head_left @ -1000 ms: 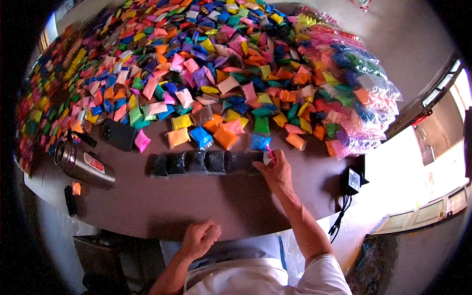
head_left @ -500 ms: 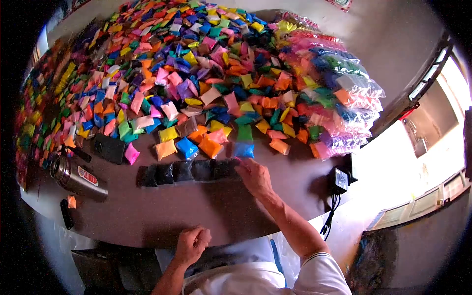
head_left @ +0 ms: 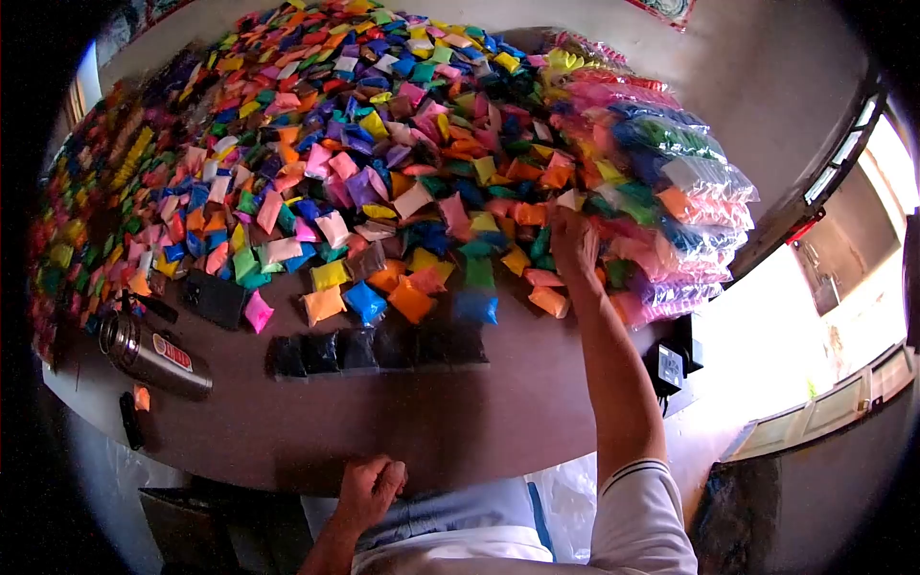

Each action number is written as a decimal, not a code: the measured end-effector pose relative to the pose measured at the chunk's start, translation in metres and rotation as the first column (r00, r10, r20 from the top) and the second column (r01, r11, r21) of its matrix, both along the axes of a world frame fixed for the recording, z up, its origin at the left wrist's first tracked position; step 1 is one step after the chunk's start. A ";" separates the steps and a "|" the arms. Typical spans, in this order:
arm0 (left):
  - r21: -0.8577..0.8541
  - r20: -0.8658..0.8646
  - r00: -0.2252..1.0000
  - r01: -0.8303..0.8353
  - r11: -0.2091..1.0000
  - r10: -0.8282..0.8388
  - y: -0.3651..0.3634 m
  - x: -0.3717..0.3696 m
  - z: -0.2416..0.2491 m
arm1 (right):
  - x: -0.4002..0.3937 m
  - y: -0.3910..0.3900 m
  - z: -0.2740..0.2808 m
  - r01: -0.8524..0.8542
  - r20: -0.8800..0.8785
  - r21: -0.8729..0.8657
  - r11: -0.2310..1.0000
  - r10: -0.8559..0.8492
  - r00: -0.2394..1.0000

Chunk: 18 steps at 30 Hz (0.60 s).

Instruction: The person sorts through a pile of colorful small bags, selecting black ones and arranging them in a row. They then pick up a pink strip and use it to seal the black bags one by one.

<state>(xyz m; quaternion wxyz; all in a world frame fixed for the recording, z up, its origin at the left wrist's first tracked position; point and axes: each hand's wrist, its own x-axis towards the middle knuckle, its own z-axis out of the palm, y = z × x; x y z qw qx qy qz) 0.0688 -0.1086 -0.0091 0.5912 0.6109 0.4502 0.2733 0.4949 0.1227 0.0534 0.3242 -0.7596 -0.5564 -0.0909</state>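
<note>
My right hand [head_left: 575, 245] reaches into the right side of a large heap of small coloured packets [head_left: 422, 196]. Its fingertips are right at a pale packet [head_left: 570, 199]; the fingers are partly hidden by the back of the hand. My left hand [head_left: 372, 487] is curled closed at the table's near edge, with no object showing in it. Between my hands and the heap lies a row of several black packets [head_left: 379, 350], side by side. Just beyond the row are a blue packet [head_left: 476, 307] and an orange one [head_left: 412, 300].
Clear bags full of packets [head_left: 704, 182] are stacked at the right of the heap. A steel flask [head_left: 158, 356] lies at the left, near a dark box [head_left: 214, 298] and a black object [head_left: 130, 419]. A black adapter [head_left: 668, 367] is at the table's right edge.
My right hand has left the right end of the black row and moved forward and right into the heap. The black row stays in place; my left hand remains closed near the edge.
</note>
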 end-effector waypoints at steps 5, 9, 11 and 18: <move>-0.021 0.044 0.999 -0.015 1.000 0.016 0.002 0.000 -0.001 | 0.023 0.043 0.003 0.023 -0.012 -0.024 0.999 -0.023 1.000; -0.158 0.060 0.998 -0.011 0.987 0.021 0.003 -0.003 -0.013 | 0.034 0.078 0.001 0.108 0.174 -0.292 0.950 -0.058 0.983; -0.228 0.009 1.000 -0.003 0.974 0.006 0.006 -0.004 -0.012 | 0.035 0.077 -0.004 0.043 0.196 -0.202 0.979 -0.002 0.981; -0.226 0.004 1.000 -0.002 0.974 0.003 0.010 -0.004 0.001 | 0.077 0.109 -0.034 0.029 0.319 -0.228 0.973 0.047 0.947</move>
